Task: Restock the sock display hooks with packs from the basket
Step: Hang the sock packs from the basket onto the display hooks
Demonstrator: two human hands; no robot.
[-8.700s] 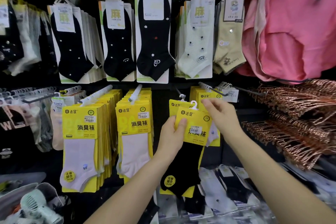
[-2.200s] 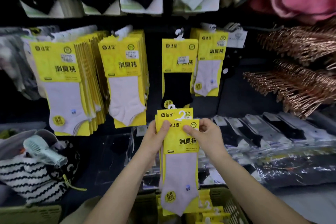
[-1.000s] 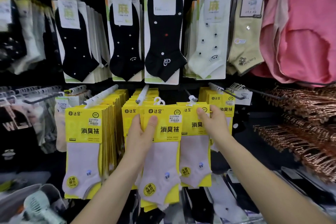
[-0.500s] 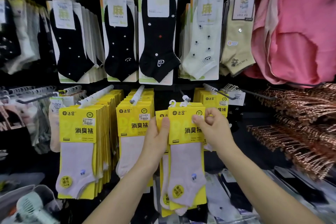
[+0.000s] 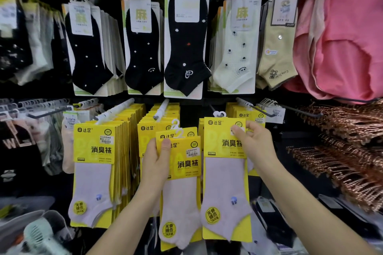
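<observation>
The left hand [image 5: 155, 163] grasps a small stack of sock packs [image 5: 182, 174] by the left edge of its yellow cards, with the thumb laid across the front one. Two white hanger loops show at the stack's top.

The right hand [image 5: 256, 143] pinches the upper right corner of a single pack [image 5: 224, 182], thumb on the front and fingers curled behind. That pack hangs just right of the stack. Its white plastic hanger [image 5: 219, 114] sits at the tip of a dark display hook [image 5: 211, 107]; whether it is threaded on cannot be told.

Each yellow card reads "达足" at top left, carries a round "SGS" seal at top right, and shows "消臭袜" in large black characters. A round yellow sticker low on the pale sock reads "无骨缝合 7A抗菌". The price label on the stack's front pack is too small to read.

To the left, two full hooks carry matching hanging packs [image 5: 93, 172]. Above, a black sock's card [image 5: 186, 4] reads "JIAN Z X", and a neighbouring card [image 5: 143, 14] bears "麻".
</observation>
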